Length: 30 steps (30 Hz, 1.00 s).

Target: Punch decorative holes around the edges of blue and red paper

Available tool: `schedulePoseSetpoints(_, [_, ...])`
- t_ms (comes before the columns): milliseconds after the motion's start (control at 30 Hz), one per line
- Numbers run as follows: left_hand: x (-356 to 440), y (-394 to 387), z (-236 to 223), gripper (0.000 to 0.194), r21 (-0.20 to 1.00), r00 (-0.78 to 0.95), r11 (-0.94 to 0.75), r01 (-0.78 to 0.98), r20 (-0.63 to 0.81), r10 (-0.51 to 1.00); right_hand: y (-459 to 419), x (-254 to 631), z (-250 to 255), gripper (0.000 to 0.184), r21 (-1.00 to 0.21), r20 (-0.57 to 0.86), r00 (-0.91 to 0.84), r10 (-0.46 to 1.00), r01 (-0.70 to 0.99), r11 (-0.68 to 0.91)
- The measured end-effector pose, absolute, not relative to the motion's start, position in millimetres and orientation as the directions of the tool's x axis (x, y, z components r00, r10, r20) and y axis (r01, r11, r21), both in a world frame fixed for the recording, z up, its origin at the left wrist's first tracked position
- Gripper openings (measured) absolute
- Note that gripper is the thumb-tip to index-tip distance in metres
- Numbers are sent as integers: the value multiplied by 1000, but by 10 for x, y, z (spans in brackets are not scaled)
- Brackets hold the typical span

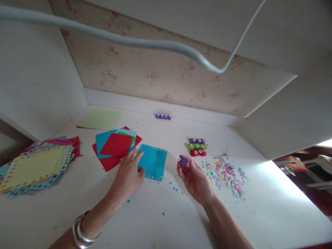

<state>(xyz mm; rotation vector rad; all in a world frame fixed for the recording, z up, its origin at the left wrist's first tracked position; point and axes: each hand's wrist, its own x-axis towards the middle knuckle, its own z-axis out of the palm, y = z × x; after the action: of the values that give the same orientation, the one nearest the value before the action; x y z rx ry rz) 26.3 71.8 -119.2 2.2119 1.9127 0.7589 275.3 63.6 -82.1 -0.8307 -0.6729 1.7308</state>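
Observation:
My left hand has its fingers apart, with the thumb and index fingertips at the left edge of a blue paper sheet. Small holes run along the top and bottom edges of that sheet. To the right of it, my right hand holds a small purple craft punch between thumb and fingers, raised above the table. Red paper lies in a loose pile with blue and green pieces just beyond my left hand.
Purple, green and red punches stand in rows beyond my right hand. More purple punches line up near the back wall. Confetti is scattered at right. Punched sheets are stacked at left; pale green paper lies behind. A white cable crosses above.

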Motion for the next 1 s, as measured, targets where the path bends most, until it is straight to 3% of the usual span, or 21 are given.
schedulePoseSetpoints(167, [302,668,-1157,58,253,76,-158,954,307,949,613,2773,-831,41,-764,-196,-254,947,-566,-310])
schedulePoseSetpoints(300, [292,655,-1160,53,265,106,-182,947,277,955,580,2755,-813,39,-757,-198,-248,948,-576,-309])
schedulePoseSetpoints(433, [255,668,-1114,54,387,82,-161,908,213,974,540,2717,-789,39,-778,-184,-214,959,-565,-276])
schedulePoseSetpoints(667, [223,746,-1013,79,673,-13,-33,739,63,998,509,2675,-789,30,-795,-118,-189,975,-570,-207])
schedulePoseSetpoints(733, [225,770,-980,68,753,2,-49,656,63,998,517,2666,-800,30,-805,-95,-190,977,-562,-188])
schedulePoseSetpoints(833, [240,771,-901,35,830,24,-6,557,-10,1000,541,2663,-831,32,-831,-80,-190,979,-530,-171])
schedulePoseSetpoints(1000, [292,687,-722,41,929,-12,85,361,-86,996,577,2720,-871,30,-886,-69,-227,972,-435,-164])
